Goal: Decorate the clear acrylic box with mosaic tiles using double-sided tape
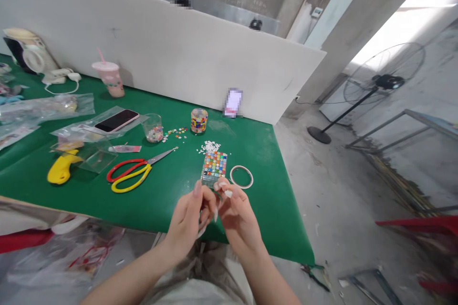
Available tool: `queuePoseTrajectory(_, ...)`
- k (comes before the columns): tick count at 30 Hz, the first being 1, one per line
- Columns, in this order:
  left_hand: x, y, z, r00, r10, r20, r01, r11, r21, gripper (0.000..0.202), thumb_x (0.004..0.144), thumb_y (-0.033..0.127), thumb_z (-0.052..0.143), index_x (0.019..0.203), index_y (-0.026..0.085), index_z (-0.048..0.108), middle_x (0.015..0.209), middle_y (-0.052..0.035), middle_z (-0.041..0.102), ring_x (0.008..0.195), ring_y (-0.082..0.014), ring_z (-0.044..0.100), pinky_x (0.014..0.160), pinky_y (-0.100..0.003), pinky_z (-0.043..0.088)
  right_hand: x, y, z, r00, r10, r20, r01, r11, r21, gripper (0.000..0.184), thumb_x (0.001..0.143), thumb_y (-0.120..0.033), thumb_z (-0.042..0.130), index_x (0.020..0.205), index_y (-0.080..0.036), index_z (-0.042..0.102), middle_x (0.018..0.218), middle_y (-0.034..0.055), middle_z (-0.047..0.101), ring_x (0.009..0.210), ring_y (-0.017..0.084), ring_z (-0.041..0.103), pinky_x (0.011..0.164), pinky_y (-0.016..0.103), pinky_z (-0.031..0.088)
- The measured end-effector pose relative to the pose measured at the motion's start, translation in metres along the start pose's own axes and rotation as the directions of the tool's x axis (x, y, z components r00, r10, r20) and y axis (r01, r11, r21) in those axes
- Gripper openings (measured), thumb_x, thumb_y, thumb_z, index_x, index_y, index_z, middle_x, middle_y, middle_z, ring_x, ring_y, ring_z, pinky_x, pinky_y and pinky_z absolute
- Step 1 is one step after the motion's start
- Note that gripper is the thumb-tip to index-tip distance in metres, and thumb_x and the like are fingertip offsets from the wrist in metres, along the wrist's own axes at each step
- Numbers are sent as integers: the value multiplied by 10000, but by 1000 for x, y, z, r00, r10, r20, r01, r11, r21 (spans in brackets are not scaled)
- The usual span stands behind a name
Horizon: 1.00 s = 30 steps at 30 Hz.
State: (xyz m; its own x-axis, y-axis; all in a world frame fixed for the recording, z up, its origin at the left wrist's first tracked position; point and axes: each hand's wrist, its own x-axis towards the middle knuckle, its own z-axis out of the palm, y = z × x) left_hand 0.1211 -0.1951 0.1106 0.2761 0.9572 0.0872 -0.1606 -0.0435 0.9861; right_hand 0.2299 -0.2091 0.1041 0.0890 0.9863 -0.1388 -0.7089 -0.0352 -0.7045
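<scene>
Just on the near side of the tiled box [214, 167], both hands work close together, fingertips nearly meeting. Box sits on the green tabletop [265, 219], top face covered in rows of multicolored square tiles; near end shows clear, greenish.

Right hand [239, 214]: thumb and fingertips pinched around a small white piece [228, 194], other fingers curled. Left hand [191, 214]: half curled, thumb up, fingers bent toward the right hand. Can't see whether anything is inside the left's grip.

Around the box:
- Right, just beside: white ring [241, 167], lying flat.
- Far side, right up against its edge: loose pile of white bits [211, 146].
- Beyond that, slightly left: round jar [199, 121], upright, colored tiles around its wall.
- Far left: clear cup [153, 128] with small pieces inside; colored bits [175, 133] scattered between cup and jar.
- Left, well apart: scissors [149, 162], one red handle, one yellow, blades pointing toward the box.
- Further left: clear tray [95, 155], yellow tool [61, 167] next to it, phone [118, 120] lying on plastic beyond.
- Well beyond the box: second phone [233, 102], blurred out, leaning against the white partition [161, 47].
</scene>
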Motion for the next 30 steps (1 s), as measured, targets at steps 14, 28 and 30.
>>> queuePoseTrajectory(14, 4, 39, -20, 820, 322, 474, -567, 574, 591, 194, 906, 114, 377, 824, 165, 545, 654, 18, 645, 507, -94, 573, 496, -175, 431, -3, 2, 1, 989, 105, 100, -115, 988, 101, 238, 562, -386, 903, 749, -298, 785, 910, -31, 713, 831, 122, 628, 763, 208, 508)
queuePoseTrajectory(28, 7, 41, -16, 827, 389, 406, -562, 561, 607, 154, 883, 107, 430, 797, 190, 527, 569, 85, 558, 429, -52, 455, 442, -136, 351, 9, -7, -1, 956, -166, 241, 182, 982, -47, 110, 653, -333, 865, 725, -308, 785, 872, -20, 551, 761, 93, 563, 690, 203, 477)
queuePoseTrajectory(30, 7, 42, -10, 839, 423, 342, -537, 545, 644, 173, 860, 110, 424, 734, 188, 513, 507, 90, 525, 389, -45, 428, 416, -124, 337, 9, -7, -1, 955, -165, 245, 179, 983, -35, 113, 652, -316, 868, 729, -304, 786, 865, -26, 547, 759, 83, 565, 698, 191, 474)
